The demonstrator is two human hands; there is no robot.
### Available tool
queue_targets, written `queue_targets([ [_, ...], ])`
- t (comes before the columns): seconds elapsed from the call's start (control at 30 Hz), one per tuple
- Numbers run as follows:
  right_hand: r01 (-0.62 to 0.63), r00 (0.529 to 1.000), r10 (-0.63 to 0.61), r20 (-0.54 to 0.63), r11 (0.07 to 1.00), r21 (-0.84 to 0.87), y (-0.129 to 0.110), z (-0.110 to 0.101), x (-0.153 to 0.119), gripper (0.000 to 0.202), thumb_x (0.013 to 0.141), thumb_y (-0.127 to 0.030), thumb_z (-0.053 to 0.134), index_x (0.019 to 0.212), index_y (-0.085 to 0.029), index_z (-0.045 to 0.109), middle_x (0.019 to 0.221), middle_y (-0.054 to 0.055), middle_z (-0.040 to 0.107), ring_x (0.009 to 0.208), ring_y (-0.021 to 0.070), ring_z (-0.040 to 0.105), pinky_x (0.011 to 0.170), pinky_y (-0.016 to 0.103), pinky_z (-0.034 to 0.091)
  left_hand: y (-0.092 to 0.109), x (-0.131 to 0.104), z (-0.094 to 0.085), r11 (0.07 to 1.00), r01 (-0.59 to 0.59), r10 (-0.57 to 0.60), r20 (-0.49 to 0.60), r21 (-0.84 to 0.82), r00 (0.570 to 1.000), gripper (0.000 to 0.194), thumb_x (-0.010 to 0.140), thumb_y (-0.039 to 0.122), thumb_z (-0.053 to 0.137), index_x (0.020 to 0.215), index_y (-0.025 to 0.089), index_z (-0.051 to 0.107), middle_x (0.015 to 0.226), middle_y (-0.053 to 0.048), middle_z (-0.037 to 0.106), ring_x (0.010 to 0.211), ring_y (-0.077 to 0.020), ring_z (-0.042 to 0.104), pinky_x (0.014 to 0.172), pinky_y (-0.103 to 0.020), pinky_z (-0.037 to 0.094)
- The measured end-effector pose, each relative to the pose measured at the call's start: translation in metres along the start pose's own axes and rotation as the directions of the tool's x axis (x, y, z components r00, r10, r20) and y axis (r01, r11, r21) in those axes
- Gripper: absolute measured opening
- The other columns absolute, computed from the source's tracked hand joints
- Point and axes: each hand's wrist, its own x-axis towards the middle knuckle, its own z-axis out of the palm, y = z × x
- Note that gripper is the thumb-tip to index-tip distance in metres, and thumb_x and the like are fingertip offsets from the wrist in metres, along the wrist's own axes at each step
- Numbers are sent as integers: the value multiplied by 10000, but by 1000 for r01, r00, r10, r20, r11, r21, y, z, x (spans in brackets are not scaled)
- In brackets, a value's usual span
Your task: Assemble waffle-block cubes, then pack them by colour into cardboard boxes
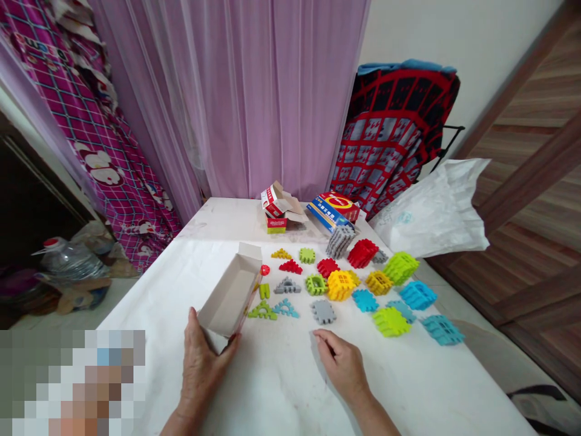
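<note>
My left hand [204, 357] is closed around the near end of an open cardboard box [229, 293], its pale inside facing up and a flap raised at the far end. My right hand [341, 362] rests by the tabletop with its fingers curled; I see nothing in it. Just beyond it lies a grey square toothed plastic piece [323, 312]. Between box and hand are a blue triangular piece [285, 309], a green triangular piece [262, 311], a grey one [287, 286] and a red one [290, 266].
Stacks of interlocking pieces stand at the right, among them a yellow stack [341, 284], a lime stack [391, 321] and a teal stack [442, 330]. At the back are torn cartons [276, 209] and a blue box [329, 215]. A white bag [431, 212] hangs at the right edge.
</note>
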Motion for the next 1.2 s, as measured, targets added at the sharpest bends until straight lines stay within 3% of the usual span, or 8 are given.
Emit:
queue_targets([
  [0.13,-3,1000,3,-4,1000,-4,0,-1,1,389,933,-393,415,920,-214,761,772,53,766,646,164,710,627,199,534,4,0,-3,998,45,-44,40,-45,998,1152,704,511,707,1552,132,24,1525,-223,353,1438,-354,322,1163,-518,320],
  [0.33,15,1000,-15,-21,1000,-12,3,-2,0,391,920,-419,432,917,-216,766,832,57,780,694,180,734,656,207,562,2,-1,-2,993,69,-67,34,-95,997,1075,691,478,732,1538,189,136,1505,-176,412,1390,-327,413,1130,-486,379],
  [0.47,33,999,-34,-37,999,-27,7,-1,0,407,916,-446,438,905,-215,772,845,56,782,710,187,745,665,205,574,-3,-2,2,997,-30,29,-21,-71,999,1027,700,465,730,1524,192,180,1478,-177,433,1361,-324,447,1113,-489,400],
  [0.67,47,998,-50,-46,998,-51,11,2,-1,416,915,-458,430,902,-226,774,856,53,784,717,193,749,670,213,584,-7,-1,4,977,-182,192,-80,111,978,1101,715,465,719,1550,168,66,1462,-214,416,1351,-364,432,1095,-552,392],
  [0.87,45,998,-47,-28,997,-70,12,2,-1,431,914,-473,424,912,-221,774,857,54,783,709,194,749,664,217,582,3,-5,-14,893,-306,344,-61,331,937,1029,753,493,690,1545,177,116,1528,-239,339,1415,-393,332,1137,-617,256],
  [0.97,38,999,-40,-22,997,-72,12,2,-1,447,915,-486,411,917,-227,775,855,56,784,699,196,746,658,223,580,14,-9,-28,829,-424,475,-60,366,878,786,828,423,641,1499,217,287,1531,-200,369,1447,-358,298,1158,-588,228],
  [1.13,16,999,-18,-30,997,-70,11,3,0,476,911,-510,394,910,-227,777,859,67,783,699,204,743,666,238,580,22,-12,-36,648,-697,726,29,308,687,460,865,237,606,1320,246,540,1344,-103,612,1404,-259,398,1184,-473,251],
  [1.2,16,999,-18,-27,998,-61,11,3,-1,471,912,-503,394,909,-228,776,862,67,783,702,203,742,669,238,579,19,-11,-31,628,-726,747,41,281,663,409,875,188,583,1282,229,568,1257,-82,671,1332,-224,481,1174,-430,282],
])
